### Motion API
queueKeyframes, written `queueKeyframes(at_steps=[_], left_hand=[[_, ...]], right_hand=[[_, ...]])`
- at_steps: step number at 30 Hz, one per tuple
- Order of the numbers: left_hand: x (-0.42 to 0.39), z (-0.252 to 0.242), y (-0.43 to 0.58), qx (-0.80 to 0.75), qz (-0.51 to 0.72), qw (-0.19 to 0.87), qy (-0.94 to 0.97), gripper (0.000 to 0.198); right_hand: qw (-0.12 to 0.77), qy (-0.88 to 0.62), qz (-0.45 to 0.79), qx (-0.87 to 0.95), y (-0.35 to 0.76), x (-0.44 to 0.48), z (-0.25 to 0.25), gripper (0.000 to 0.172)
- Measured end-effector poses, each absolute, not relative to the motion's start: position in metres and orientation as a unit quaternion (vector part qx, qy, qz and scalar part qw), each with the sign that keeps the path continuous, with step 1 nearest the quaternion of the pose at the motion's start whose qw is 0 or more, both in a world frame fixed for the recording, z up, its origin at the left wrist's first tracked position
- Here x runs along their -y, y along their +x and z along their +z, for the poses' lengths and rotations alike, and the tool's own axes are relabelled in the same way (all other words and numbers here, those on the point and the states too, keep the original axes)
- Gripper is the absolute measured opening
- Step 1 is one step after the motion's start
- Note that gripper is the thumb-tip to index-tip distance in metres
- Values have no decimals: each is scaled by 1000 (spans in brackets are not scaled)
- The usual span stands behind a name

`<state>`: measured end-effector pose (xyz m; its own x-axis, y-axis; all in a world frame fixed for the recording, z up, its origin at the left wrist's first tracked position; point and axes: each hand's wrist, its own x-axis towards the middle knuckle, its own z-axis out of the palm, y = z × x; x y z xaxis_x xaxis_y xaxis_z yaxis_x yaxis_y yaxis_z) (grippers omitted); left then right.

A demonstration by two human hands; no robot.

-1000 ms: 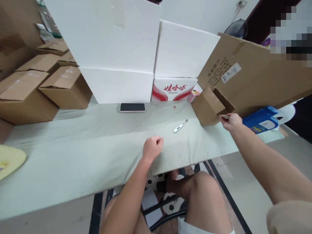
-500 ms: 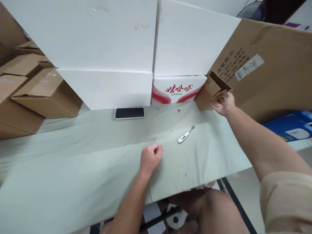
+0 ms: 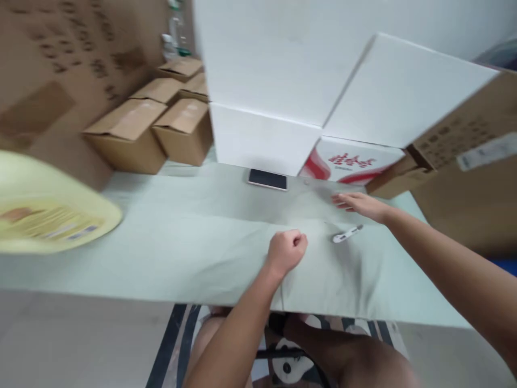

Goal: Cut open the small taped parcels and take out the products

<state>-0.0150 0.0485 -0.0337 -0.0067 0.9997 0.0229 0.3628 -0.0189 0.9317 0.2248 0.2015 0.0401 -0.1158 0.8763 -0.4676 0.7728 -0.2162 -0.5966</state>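
Observation:
My left hand [image 3: 286,251] rests as a closed fist on the pale green tablecloth [image 3: 194,237], with nothing visible in it. My right hand [image 3: 359,206] reaches out flat over the cloth with its fingers stretched, holding nothing. It hovers just above and left of a small white utility knife [image 3: 346,234] lying on the cloth. A small open brown carton [image 3: 398,180] stands to the right of that hand, apart from it. The view is blurred by motion.
A black phone [image 3: 268,179] lies by stacked white boxes [image 3: 283,81] and a red-and-white printed carton [image 3: 351,164]. Brown cartons [image 3: 149,129] sit at the back left, a large flat cardboard sheet [image 3: 476,161] at the right, a yellow object [image 3: 48,210] at the left.
My right hand has let go of the small brown carton and moved left and down over the cloth, near the knife. The camera has swung left. My left fist has stayed put.

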Motion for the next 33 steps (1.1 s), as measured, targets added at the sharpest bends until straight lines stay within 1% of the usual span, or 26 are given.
queueKeyframes(at_steps=[3,6,8,12,14,16,18,21,25,27,31,33], left_hand=[[-37,-28,-34,-580,439,399,558,38],[-30,-24,-55,-584,471,412,518,39],[-27,-21,-69,-585,491,422,488,41],[-22,-18,-94,-568,521,461,440,41],[-21,-19,-103,-562,531,479,416,40],[-20,-22,-110,-563,538,488,395,38],[-20,-23,-115,-560,542,494,385,37],[-22,-23,-121,-556,546,498,380,36],[-24,-19,-124,-577,526,501,374,33],[-24,-19,-123,-573,535,488,384,35],[-20,-22,-124,-565,603,406,392,41],[-20,-25,-129,-583,651,329,359,40]], right_hand=[[1,-559,317,766,144,-199,37,48],[-21,-439,213,873,38,-195,32,46],[-1,-385,148,911,-36,-193,32,49],[76,-374,61,922,-165,-203,41,59],[85,-386,37,918,-209,-214,44,63],[84,-399,19,913,-238,-224,43,61],[90,-408,-1,909,-253,-232,39,58],[100,-413,-25,905,-263,-240,34,60],[74,-432,-20,898,-264,-246,35,59],[71,-425,-18,902,-256,-247,35,61],[91,-369,-31,925,-206,-227,31,69],[116,-336,-41,934,-159,-205,26,66]])
